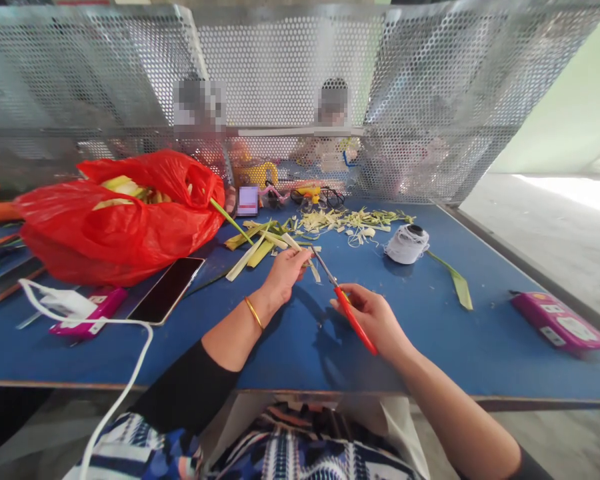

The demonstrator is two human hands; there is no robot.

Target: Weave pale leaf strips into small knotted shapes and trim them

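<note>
My left hand (286, 270) pinches a pale leaf strip (314, 270) over the middle of the blue table. In my right hand (373, 320) is a pair of scissors (349, 308) with red handles. Its metal blades point up and left, with their tips close to the strip and my left fingertips. Whether the blades touch the strip I cannot tell. Just behind my left hand lie several longer green and yellow leaf pieces (253, 253). Farther back is a heap of cut scraps (350, 220).
A red plastic bag (125, 227) with leaf pieces stands at left, near a phone (167, 290) and a white cable (130, 380). At right are a spool of white thread (407, 245), a leaf (460, 287) and a purple pack (560, 320). A perforated metal screen (290, 67) borders the back; people sit behind it.
</note>
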